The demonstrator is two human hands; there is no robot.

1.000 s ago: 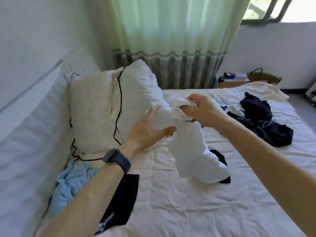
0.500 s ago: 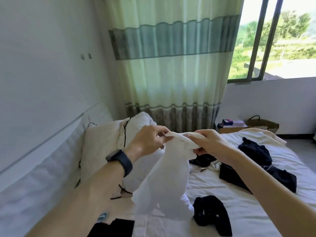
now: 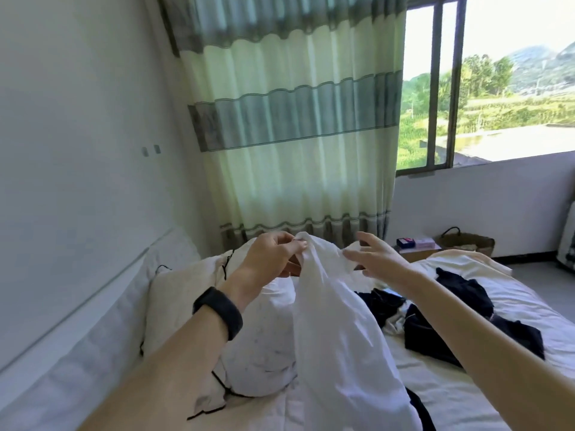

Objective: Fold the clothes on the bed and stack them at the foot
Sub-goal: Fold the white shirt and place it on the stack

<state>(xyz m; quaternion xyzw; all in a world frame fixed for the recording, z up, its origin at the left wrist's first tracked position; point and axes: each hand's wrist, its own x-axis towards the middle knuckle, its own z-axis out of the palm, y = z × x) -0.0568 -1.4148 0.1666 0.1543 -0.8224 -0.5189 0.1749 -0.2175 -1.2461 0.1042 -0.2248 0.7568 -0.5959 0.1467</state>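
A white garment hangs in the air in front of me over the bed. My left hand, with a black band on its wrist, pinches the garment's top edge. To the right of that edge my right hand has its fingers spread and touches the cloth without gripping it. Dark clothes lie crumpled on the white sheet at the right. The garment's lower end hides part of a black item on the bed.
Two white pillows with black trim lean on the padded headboard at the left. A striped green curtain and a window are ahead. A low stand with small boxes and a woven basket stand beyond the bed.
The white garment has been lifted higher off the bed and my view has tilted up. My left hand took its top edge. My right hand let go and spread its fingers.
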